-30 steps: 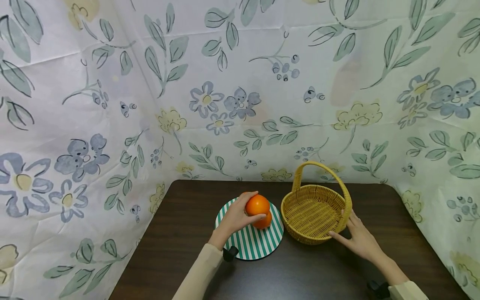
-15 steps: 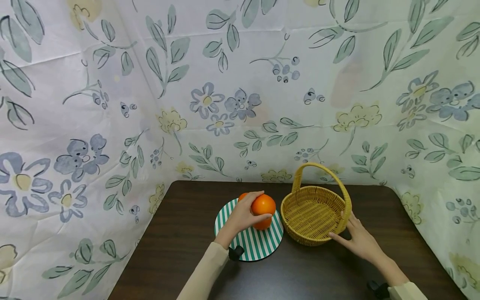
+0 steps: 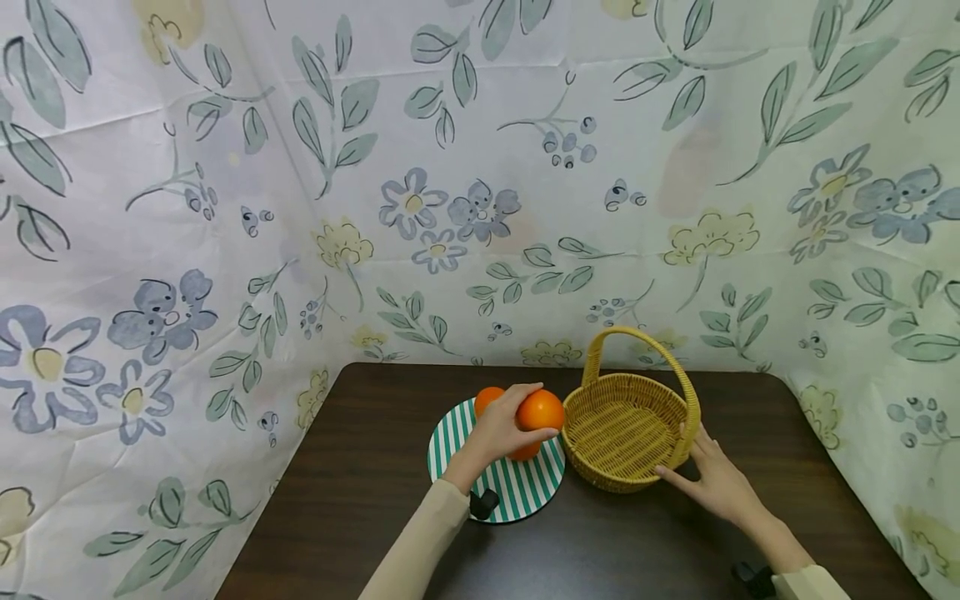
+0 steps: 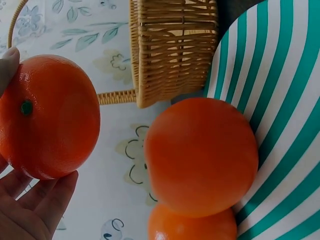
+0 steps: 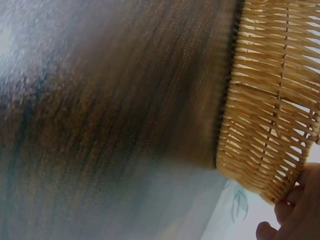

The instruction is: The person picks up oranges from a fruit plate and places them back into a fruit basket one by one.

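Note:
My left hand (image 3: 498, 429) holds an orange (image 3: 542, 411) between thumb and fingers, over the right side of a green-and-white striped round plate (image 3: 517, 503). A small green stem mark shows on this orange in the left wrist view. Two more orange fruits are on the plate: one (image 3: 489, 397) at the back, partly behind my hand, the other (image 3: 525, 452) below the held one. Right of the plate stands a yellow wicker basket (image 3: 600, 473) with a tall handle and nothing inside. My right hand (image 3: 723, 483) grips its right side, thumb at the front, fingertips partly hidden behind the wall.
Everything stands on a dark wooden table (image 3: 360, 500). A white cloth (image 3: 465, 292) with leaves and flowers hangs behind the table and along its sides. The basket's left rim comes right up to the plate's right edge.
My left hand has carried the orange rightward from above the plate's middle toward the basket, uncovering the fruit at the back. The right hand and basket stay nearly in place.

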A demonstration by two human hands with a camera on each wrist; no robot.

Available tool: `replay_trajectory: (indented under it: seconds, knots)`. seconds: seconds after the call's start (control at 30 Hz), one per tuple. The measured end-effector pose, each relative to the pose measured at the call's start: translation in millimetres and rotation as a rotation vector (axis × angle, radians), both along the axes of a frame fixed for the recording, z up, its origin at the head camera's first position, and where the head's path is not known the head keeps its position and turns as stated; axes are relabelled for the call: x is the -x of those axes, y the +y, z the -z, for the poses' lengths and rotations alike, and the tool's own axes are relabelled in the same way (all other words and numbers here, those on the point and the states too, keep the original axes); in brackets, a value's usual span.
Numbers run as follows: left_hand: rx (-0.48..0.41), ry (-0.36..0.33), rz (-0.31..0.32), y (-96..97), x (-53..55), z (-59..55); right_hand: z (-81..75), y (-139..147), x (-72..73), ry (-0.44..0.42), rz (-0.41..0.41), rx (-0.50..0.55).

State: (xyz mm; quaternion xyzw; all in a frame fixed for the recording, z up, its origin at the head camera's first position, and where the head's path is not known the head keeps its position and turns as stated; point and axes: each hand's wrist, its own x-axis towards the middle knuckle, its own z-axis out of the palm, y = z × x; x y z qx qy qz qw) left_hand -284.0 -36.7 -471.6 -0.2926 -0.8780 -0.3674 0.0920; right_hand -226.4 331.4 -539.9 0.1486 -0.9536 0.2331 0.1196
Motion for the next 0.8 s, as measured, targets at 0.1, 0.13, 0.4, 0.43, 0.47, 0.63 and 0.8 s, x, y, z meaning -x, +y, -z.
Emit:
replay_trajectory:
  seconds: [0.1, 0.13, 0.4, 0.43, 0.47, 0.63, 0.8]
  knots:
    - [-0.003, -0.004, 0.012, 2.4, -0.1, 0.5, 1.6, -0.6, -0.6, 0.010, -0.002, 0.002]
    - [-0.004, -0.004, 0.012, 3.3, -0.2, 0.7, 2.0, -0.8, -0.8, 0.015, -0.003, 0.003]
    - [0.010, 0.001, 0.010, 11.6, 2.5, 0.7, 1.8, -0.1, -1.4, 0.020, -0.004, 0.003]
    - [0.007, -0.004, 0.010, 12.4, 2.7, 0.2, 1.7, -0.1, -1.1, 0.019, -0.005, 0.003]
    - [0.003, -0.008, 0.010, 13.0, 2.7, -0.3, 1.6, -0.2, -0.8, 0.017, -0.005, 0.001]
    - [-0.013, -0.013, 0.015, 16.6, 1.9, -3.6, 2.0, -0.7, 0.1, 0.007, 0.002, -0.003]
    - [-0.012, -0.008, 0.029, 22.7, 2.7, -5.2, 2.4, 0.5, -0.6, 0.003, 0.012, -0.003]
